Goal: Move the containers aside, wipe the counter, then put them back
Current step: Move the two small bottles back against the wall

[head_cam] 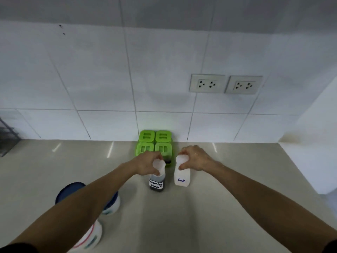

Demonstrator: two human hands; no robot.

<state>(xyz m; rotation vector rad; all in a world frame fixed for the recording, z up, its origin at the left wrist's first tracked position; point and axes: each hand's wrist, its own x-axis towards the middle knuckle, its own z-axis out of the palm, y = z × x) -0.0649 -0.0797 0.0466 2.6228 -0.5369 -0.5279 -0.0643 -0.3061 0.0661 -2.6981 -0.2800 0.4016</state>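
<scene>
Two bottles stand on the pale surface (200,216), one in each hand. The left hand (145,166) closes its grip around the white cap of the dark bottle (156,184); its handwritten label is only partly legible, seemingly "seasoning sauce". The right hand (196,158) pinches the cap of the white bottle (181,177), marked "Salt" in blue, thumb on the near side and fingers over the top. Both bottles upright, close side by side but not touching; bases appear to rest on the surface, though contact cannot be confirmed.

Behind them, against the tiled wall (102,79), sits a green rack (155,143) of four square-lidded jars. Its front edge is hidden by the left hand, and a dark patch shows between hand and rack; contents not discernible.

Near left: a blue-lidded tub (70,190), largely covered by the left forearm, and below it a second white tub (91,234) with a pink stripe, also mostly hidden.

Two double sockets (226,84) on the wall, upper right. A dark wire rack (7,137) is cut off at the left edge. A white block (317,143) is cropped at the right.
</scene>
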